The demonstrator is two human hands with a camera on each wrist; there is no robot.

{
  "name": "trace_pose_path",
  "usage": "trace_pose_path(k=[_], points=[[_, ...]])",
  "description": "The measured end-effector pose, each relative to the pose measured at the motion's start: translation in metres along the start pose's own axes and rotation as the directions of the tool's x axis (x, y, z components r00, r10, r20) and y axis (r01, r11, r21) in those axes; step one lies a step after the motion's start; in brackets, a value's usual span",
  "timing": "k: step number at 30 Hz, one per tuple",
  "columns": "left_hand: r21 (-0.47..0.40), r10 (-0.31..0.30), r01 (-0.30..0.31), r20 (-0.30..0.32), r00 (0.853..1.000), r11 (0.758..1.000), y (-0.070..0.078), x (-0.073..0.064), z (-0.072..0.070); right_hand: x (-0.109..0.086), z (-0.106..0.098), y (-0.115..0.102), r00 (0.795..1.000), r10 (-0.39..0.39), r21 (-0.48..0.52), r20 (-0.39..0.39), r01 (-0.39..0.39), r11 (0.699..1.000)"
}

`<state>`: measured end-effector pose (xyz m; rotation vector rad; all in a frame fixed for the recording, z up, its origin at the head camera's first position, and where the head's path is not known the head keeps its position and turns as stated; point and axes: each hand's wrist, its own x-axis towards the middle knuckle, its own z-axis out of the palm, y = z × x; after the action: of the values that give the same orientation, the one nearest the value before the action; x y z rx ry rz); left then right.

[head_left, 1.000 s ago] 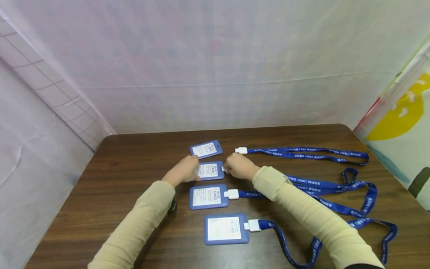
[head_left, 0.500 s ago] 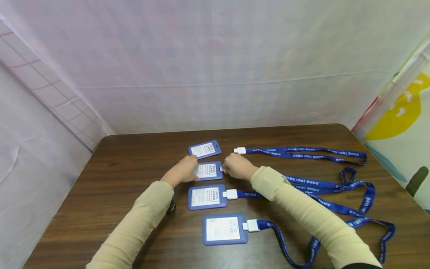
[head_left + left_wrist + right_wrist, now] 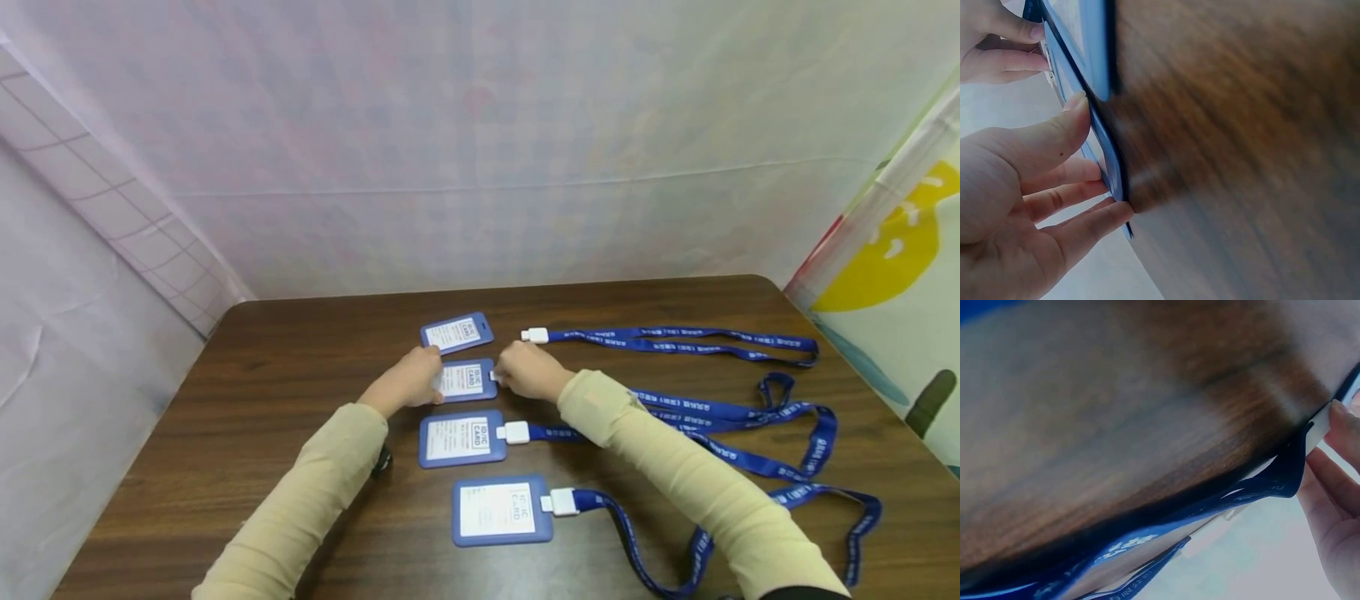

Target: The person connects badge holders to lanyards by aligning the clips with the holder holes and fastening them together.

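Gripping with the left hand [image 3: 405,379], curling thumb and fingers around the left end of a blue rectangular plastic badge holder [image 3: 467,380]; lying between both hands, stretching lengthwise left to right, nearer the left; pinching with the right hand [image 3: 531,369], just beyond the right end, a white plastic clip [image 3: 1318,428], leaving unclear whether hooked in; leading into a blue printed fabric lanyard [image 3: 1290,465].

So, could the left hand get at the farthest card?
Probably yes: the farthest card lies close by the left hand, almost fully uncovered, though the hand would likely first need to release the held card.
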<state>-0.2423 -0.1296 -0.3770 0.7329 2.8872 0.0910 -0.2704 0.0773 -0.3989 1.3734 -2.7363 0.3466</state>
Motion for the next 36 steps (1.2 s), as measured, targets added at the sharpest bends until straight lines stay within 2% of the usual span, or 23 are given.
trace_pose_path(k=[11, 25, 31, 36], points=[[0.011, -0.010, 0.010, 0.008, 1.000, 1.000, 0.0008, 0.0012, -0.0005, 0.0010, 0.0020, 0.0006, 1.000, 0.015, -0.009, -0.003, -0.015, 1.000], [0.041, 0.029, -0.029, -0.010, 1.000, 0.999, -0.0021, 0.0038, 0.0031, 0.0024, 0.0018, -0.0019, 0.999, 0.031, -0.002, 0.019, -0.031, 1.000], [-0.008, 0.012, -0.012, -0.001, 1.000, 1.000, -0.0028, 0.0056, -0.0005, 0.0026, -0.0004, 0.0005, 1.000, 0.002, -0.008, 0.019, -0.002, 1.000], [-0.088, 0.014, -0.015, -0.014, 1.000, 0.996, -0.0074, 0.0044, -0.0016, 0.0022, -0.0028, 0.0026, 0.999, -0.022, 0.017, 0.034, 0.022, 1.000]])
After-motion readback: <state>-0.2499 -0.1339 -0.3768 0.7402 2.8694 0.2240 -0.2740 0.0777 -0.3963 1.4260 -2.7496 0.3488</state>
